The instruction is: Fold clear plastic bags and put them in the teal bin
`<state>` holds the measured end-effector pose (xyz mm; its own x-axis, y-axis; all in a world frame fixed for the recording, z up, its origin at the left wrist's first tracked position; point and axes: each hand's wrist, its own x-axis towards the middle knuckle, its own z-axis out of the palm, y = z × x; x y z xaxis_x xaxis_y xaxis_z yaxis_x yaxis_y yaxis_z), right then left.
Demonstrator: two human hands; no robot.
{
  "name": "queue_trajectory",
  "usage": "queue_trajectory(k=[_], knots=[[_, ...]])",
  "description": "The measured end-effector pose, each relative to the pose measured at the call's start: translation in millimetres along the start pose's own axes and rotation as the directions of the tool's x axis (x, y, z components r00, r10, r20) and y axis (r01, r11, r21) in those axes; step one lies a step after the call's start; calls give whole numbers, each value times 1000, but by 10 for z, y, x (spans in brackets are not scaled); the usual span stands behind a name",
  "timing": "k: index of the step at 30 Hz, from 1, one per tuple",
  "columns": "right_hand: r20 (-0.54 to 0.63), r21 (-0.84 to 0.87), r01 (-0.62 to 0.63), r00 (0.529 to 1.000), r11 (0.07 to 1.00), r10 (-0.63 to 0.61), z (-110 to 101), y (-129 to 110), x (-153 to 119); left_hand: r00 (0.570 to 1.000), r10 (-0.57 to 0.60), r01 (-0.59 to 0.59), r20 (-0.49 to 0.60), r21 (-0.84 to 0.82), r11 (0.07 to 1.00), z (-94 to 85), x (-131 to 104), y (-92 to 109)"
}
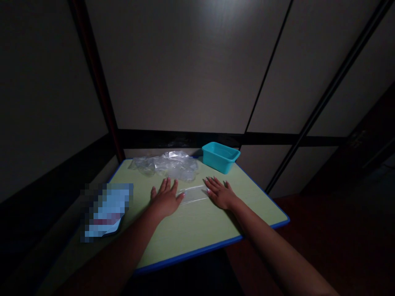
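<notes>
A flat strip of clear plastic (194,195), perhaps a folded bag, lies on the pale green table (188,230) between my hands. My left hand (166,199) rests palm down with fingers spread, its thumb at the strip's left end. At the other end, my right hand (219,193) is also laid flat, fingertips over the plastic and fingers apart. Neither hand grips anything. Just beyond them sits a crumpled heap of clear plastic bags (168,164).
A turquoise plastic basket (218,159) stands at the far right of the table. On the left side is a blurred-out device with a bright screen (108,209). Blue edging rims the table, and pale panels (191,74) rise directly behind it.
</notes>
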<state>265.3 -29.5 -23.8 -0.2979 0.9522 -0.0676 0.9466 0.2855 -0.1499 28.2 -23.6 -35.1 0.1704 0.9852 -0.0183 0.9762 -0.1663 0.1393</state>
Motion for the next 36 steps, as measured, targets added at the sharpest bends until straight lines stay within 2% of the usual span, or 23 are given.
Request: queue_trajectory(k=[4,7,13,15,17,19,23,27,36], knots=[[-144,-4,-62,988,998,60,-2,38,15,996,38,-35,-82,41,999,-3,-18,-11],[-238,-2,-43,971,999,41,-83,94,110,994,55,-49,-93,62,997,-1,-21,-28],[-129,-108,165,975,980,-179,-333,100,504,989,97,-93,-116,39,995,-99,-95,47],[-135,-104,173,973,980,-186,-347,76,594,976,187,-187,-111,11,982,-142,-159,127],[-154,-84,142,976,986,-154,-318,59,626,942,324,-325,-86,1,946,-150,-222,211],[-171,-83,90,980,992,-103,-267,56,613,924,377,-376,-67,35,926,-120,-264,272],[-179,-115,20,983,993,-40,-200,76,549,944,326,-317,-56,129,940,-48,-276,306],[-112,-116,21,993,993,-34,-219,84,516,956,284,-271,-66,162,949,-36,-260,315],[-34,-87,40,999,995,-43,-231,64,494,956,289,-277,-47,177,944,30,-228,323]])
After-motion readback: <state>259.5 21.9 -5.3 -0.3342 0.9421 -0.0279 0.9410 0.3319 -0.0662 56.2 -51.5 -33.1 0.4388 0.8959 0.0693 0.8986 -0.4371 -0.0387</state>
